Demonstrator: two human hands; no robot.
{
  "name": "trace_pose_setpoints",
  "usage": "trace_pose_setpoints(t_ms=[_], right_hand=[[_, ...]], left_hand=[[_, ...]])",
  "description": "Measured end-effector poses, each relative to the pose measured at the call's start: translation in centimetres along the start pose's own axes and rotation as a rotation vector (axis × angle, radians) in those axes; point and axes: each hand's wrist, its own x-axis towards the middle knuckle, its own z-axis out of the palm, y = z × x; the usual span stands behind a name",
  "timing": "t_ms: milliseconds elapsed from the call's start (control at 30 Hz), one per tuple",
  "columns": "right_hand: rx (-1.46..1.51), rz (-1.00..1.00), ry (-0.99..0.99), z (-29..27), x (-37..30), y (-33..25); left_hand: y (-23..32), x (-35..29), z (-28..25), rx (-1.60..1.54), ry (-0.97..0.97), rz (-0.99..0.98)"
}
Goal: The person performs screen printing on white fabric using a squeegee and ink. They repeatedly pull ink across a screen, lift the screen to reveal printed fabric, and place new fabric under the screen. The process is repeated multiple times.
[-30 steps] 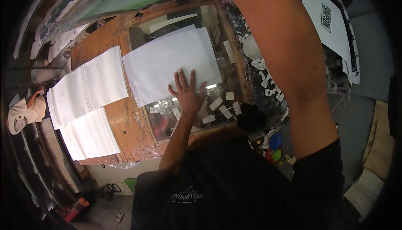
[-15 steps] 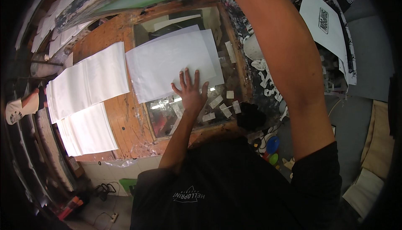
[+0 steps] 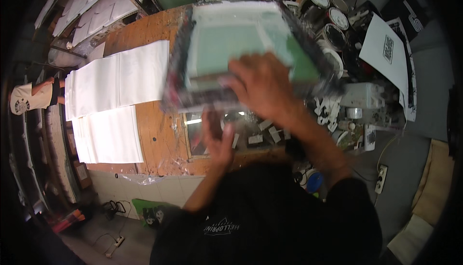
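A screen-printing frame (image 3: 231, 43) with pale green mesh lies over the glass-topped part of the table, its dark taped rim smeared by motion. Inside its near side, my right hand (image 3: 263, 81) is closed over a long narrow bar that looks like a squeegee (image 3: 207, 78). Blur hides the exact grip. Just below the near rim is my left hand (image 3: 217, 137), blurred, thumb and fingers apart, with nothing seen in it. I cannot tell whether its fingertips touch the rim. The frame covers the place where the white sheets lay.
Stacks of folded white fabric (image 3: 120, 77) lie on the wooden table (image 3: 156, 142) at left. Paint tins (image 3: 333, 36) crowd the back right, near a printed white sheet (image 3: 381, 43). Bits of tape (image 3: 255, 138) dot the glass. Another person (image 3: 36, 96) stands at far left.
The screen frame, tilted up at the back before, has come down over the glass and sheets. My right arm has drawn back from the far side; my left hand has left the sheets, moving nearer.
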Motion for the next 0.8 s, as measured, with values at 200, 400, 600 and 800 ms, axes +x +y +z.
trace_pose_setpoints(t_ms=[200, 400, 600, 800], right_hand=[[0.336, 0.249, -0.32, 10.5, -1.0, 7.9], [-0.114, 0.19, -0.18, 20.6, 5.6, 14.1], [-0.093, 0.084, -0.136, 19.1, -2.6, 7.9], [0.02, 0.136, -0.253, 13.9, -12.8, -0.5]], left_hand=[[-4.5, -2.0, -4.7, -0.516, 0.248, -0.862], [-6.4, -1.3, -3.7, -0.38, 0.429, -1.015], [-7.4, -2.6, -4.3, -0.405, 0.408, -0.909], [-7.0, -2.1, -4.2, -0.352, 0.347, -0.923]])
